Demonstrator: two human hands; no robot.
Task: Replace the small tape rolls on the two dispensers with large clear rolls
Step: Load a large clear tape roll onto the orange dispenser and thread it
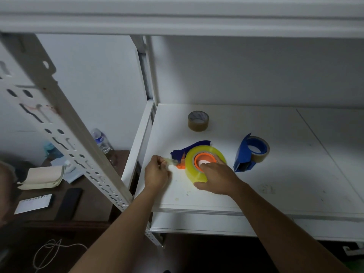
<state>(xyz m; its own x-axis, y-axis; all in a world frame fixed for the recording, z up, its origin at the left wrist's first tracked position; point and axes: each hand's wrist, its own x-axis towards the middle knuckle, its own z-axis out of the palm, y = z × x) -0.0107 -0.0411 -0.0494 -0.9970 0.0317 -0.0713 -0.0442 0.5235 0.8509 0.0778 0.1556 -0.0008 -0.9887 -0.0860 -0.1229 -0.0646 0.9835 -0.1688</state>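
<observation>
A large clear yellowish tape roll (194, 160) sits on an orange hub of a blue dispenser (190, 147) lying flat on the white shelf (285, 174). My right hand (215, 177) rests on top of the roll and presses it down. My left hand (156, 173) pinches the loose end of the clear tape (169, 160), pulled out to the left of the roll. A second blue dispenser (244, 154) stands to the right, with a small brown tape roll (262, 152) mounted on it. A loose small brown roll (198, 121) lies further back on the shelf.
A perforated white shelf post (65, 123) slants across the left. Beyond it a dark table (92, 203) holds a water bottle (102, 140), a phone (69, 202), a card and a pouch. Another shelf board hangs close overhead.
</observation>
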